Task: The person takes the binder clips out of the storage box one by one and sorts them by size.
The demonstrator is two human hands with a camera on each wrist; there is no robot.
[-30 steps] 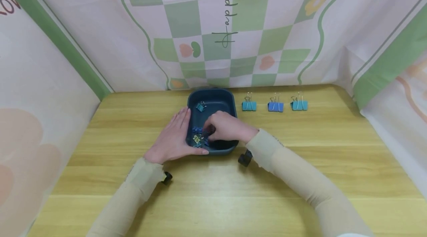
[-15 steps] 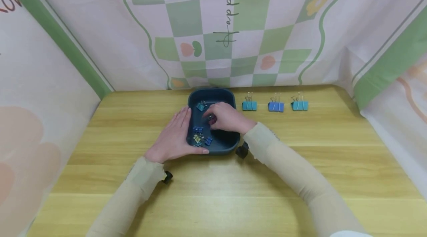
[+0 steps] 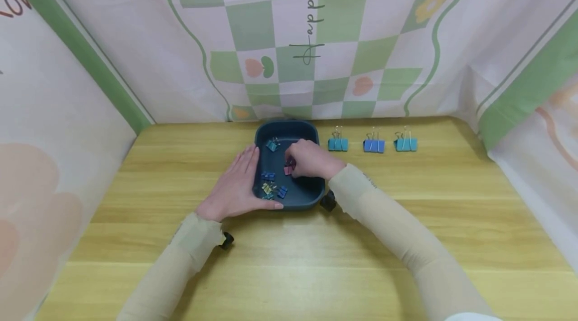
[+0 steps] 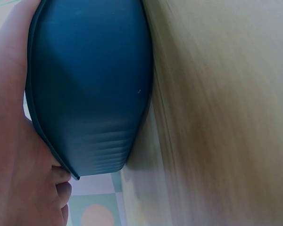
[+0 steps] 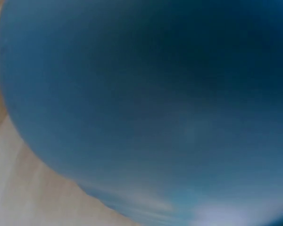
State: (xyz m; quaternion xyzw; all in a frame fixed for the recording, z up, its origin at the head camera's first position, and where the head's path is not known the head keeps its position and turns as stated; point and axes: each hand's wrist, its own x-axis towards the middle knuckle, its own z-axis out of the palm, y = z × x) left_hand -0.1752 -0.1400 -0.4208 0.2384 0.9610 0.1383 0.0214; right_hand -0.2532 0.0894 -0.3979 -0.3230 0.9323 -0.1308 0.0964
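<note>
- Tray (image 3: 303, 197): dark blue, on the wooden table (image 3: 289, 266), small clips inside.
- Left hand (image 3: 232, 188): fingers straight and together along the tray's left rim, thumb spread along the near rim; no clip in it.
- Right hand (image 3: 311, 159): over the tray, fingers curled, tips pinching the pink clip (image 3: 288, 168). Cannot tell whether that clip rests on the tray floor.
- Teal clip (image 3: 272, 145): far left part of tray, apart from the others.
- Blue clip (image 3: 268, 176): by the left wall; yellow clip (image 3: 267, 188) just nearer, in the near left corner.
- Second blue clip (image 3: 282, 191): just right of the yellow one.
- Right of tray, a row of big clips, handles up: teal (image 3: 337, 145), blue (image 3: 374, 146), teal (image 3: 406, 145), set apart.
- Right wrist view: blurred blue surface, fingers not seen.
</note>
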